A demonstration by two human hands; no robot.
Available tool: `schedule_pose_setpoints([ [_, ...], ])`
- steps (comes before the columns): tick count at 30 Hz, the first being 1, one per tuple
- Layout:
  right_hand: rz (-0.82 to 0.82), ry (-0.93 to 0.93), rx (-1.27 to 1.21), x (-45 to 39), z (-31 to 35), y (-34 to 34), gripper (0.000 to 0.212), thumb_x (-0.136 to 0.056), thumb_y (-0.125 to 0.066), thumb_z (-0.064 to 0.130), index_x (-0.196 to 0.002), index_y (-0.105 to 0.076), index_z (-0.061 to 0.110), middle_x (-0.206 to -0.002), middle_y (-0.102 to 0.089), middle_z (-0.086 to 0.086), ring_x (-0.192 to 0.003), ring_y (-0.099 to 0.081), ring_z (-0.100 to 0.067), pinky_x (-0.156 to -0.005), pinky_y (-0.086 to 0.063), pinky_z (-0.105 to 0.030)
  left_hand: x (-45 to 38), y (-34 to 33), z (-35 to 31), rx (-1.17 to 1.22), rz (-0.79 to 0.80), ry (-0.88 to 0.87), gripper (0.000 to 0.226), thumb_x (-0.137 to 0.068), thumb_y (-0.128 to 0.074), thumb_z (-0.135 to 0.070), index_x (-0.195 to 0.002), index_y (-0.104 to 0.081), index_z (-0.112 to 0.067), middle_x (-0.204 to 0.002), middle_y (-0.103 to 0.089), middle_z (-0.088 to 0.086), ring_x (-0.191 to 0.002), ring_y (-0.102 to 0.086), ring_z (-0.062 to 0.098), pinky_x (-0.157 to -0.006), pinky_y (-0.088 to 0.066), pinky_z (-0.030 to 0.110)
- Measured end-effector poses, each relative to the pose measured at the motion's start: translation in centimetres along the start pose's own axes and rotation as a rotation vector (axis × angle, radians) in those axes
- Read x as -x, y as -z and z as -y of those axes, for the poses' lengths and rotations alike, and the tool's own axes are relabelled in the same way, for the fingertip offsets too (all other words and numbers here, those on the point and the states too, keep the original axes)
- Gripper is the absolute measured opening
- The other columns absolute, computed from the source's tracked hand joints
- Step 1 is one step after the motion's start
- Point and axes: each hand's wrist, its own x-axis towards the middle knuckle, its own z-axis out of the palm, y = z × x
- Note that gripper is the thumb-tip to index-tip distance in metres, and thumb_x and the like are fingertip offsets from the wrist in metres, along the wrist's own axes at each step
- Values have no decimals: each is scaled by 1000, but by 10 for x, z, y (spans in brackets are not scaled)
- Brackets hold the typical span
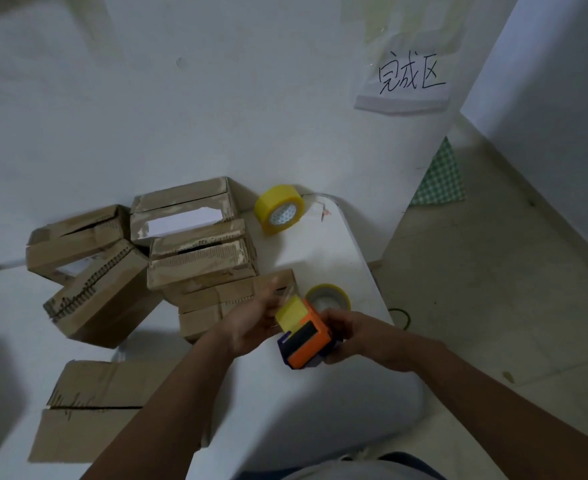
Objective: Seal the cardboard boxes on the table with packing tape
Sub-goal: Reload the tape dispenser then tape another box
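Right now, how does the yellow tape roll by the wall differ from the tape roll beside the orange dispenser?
The yellow tape roll by the wall stands on edge, its patterned core facing the camera; the roll beside the dispenser lies flat, hole upward. The wall roll looks thick and bright yellow; the other looks thinner and duller. The wall roll sits apart from both hands; the other lies just behind the right hand, which grips the orange dispenser. Both rest on the white table.

1. A single head-worn wide-angle view looks steeply down and forward from above the white table [320, 237].
2. It sits close: both forearms enter from 6 o'clock.
3. The white wall with a handwritten paper sign [406, 81] fills 12 o'clock; beige floor [493, 289] lies toward 3 o'clock.
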Motion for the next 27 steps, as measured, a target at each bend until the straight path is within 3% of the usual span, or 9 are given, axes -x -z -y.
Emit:
schedule_pose_setpoints([
  [6, -27, 6, 63, -14, 2, -21, 45, -80, -68, -9, -117, -58, 15, -116, -64, -6, -112, -60, -22, -94, -52, -35, 22, 22, -7, -71, -4, -132, 50, -96, -54, -44, -123, -64, -4, -120, -70, 13, -114, -64, 24, -88, -52, 25],
  [8, -23, 7, 66, -19, 6, -28, 45, -81, -67, -9, -118, -58, 15, -115, -64, -5, -110, -61, -18, -90, -52, -31, 28, 29, -8, -74, 10, -137, 45, -96, -57, -39, -122, -65, -3, -114, -71, 13, -108, -66, 23, -86, -52, 27],
  [11, -13, 4, 78, -24, 13, -39, 46, -82, -64, -11, -118, -57, 18, -112, -65, 0, -106, -62, -12, -84, -51, -25, 34, 41, -8, -57, 0, -143, 31, -95, -62, -26, -116, -66, -4, -93, -73, 3, -84, -68, 12, -70, -54, 23],
  [14, -20, 12, 150, -33, 19, -48, 46, -81, -66, -8, -119, -57, 16, -116, -63, -7, -111, -60, -20, -90, -52, -31, 37, 56, -8, -43, -95, -159, 19, -96, -61, -24, -104, -69, -9, -84, -73, -1, -83, -65, 14, -75, -53, 28],
  [17, -33, 24, 237, -41, 24, -56, 45, -80, -69, -5, -117, -57, 18, -112, -63, -6, -110, -59, -23, -95, -50, -39, 42, 68, -9, -53, -167, -191, 21, -99, -57, -24, -103, -71, -8, -94, -73, 6, -92, -63, 20, -86, -52, 37],
  [19, -34, 28, 273, -44, 27, -60, 44, -80, -70, -5, -112, -59, 23, -103, -63, 0, -101, -59, -17, -91, -51, -36, 47, 74, -10, -25, -180, -190, 23, -102, -51, -21, -101, -72, -10, -97, -72, 8, -95, -63, 22, -94, -49, 42],
  [21, -26, 18, 280, -44, 29, -65, 47, -80, -68, -7, -112, -59, 27, -101, -64, 9, -99, -60, -9, -87, -49, -28, 51, 83, -13, 4, -119, -161, 26, -102, -49, -19, -102, -72, -8, -100, -72, 9, -94, -64, 20, -93, -49, 38],
  [24, -45, -1, 262, -45, 26, -72, 56, -79, -67, -11, -123, -56, 22, -109, -65, 7, -106, -60, -8, -85, -50, -24, 57, 97, -17, 24, -10, -93, 36, -102, -46, -28, -109, -70, -2, -105, -73, 13, -98, -69, 21, -89, -53, 33],
  [27, -59, -14, 264, -48, 25, -82, 60, -78, -69, -9, -128, -54, 22, -111, -65, 11, -108, -59, -4, -86, -50, -24, 63, 103, -15, -238, 0, -178, 29, -95, -63, -29, -112, -69, -7, -109, -73, 8, -100, -70, 16, -81, -55, 24],
])
